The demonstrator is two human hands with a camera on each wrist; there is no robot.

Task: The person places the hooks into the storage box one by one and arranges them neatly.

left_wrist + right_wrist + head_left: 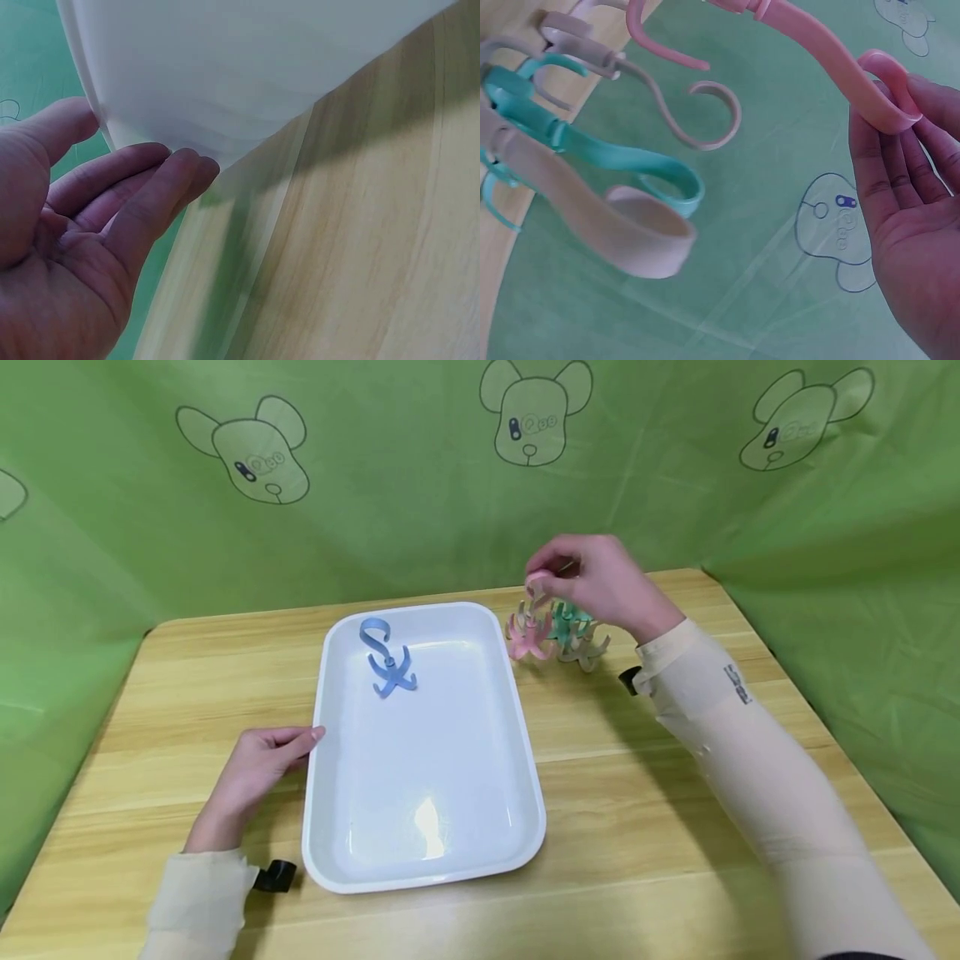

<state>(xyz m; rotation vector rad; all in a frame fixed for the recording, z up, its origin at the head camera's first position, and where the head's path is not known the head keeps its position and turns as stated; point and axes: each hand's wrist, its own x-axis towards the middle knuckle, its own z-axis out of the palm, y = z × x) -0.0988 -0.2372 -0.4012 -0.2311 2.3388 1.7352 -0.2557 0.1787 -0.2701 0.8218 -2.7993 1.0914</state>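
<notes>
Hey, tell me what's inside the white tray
One blue hook with several prongs sits in the white tray, toward its far left corner. Whatever is directly beneath the hook is covered and can't be seen.

In the head view, the left hand (258,766) sits at eight o'clock, pinching, its thumb (306,742) toward two. The right hand (603,578) (the higher one) pinches at two o'clock, its forearm (750,768) slanting from four.

Head view is bright, with a glare patch on the white tray (450,735) and soft shadows on the desk (622,843); wrist views look dimmer, near beige hook (600,225) slightly blurred.
</notes>
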